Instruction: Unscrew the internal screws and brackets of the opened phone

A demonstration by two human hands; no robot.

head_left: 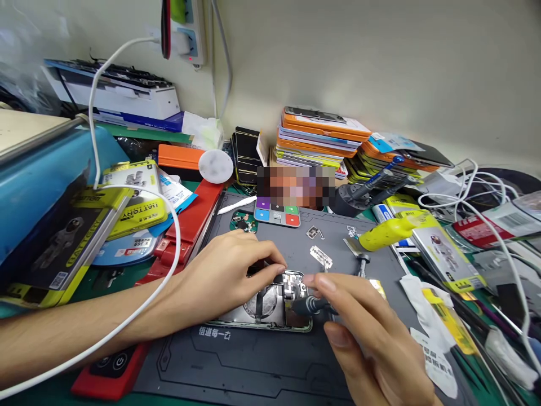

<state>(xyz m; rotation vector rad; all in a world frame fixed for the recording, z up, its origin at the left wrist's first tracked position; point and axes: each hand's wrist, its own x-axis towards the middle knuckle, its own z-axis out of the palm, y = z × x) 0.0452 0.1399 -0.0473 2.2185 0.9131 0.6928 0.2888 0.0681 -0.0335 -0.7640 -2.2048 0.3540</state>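
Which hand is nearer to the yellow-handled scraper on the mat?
Right. The right hand, gripping a dark screwdriver, sits just below and left of the yellow-handled scraper. The left hand rests on the opened phone, farther left across the mat.

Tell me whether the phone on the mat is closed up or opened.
Opened. The phone lies on the grey mat with its back off: the internal boards and round coil show, between the left hand and right hand.

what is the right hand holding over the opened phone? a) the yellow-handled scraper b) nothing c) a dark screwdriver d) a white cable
c: the right hand grips a dark screwdriver whose tip meets the opened phone; the yellow-handled scraper lies apart on the grey mat.
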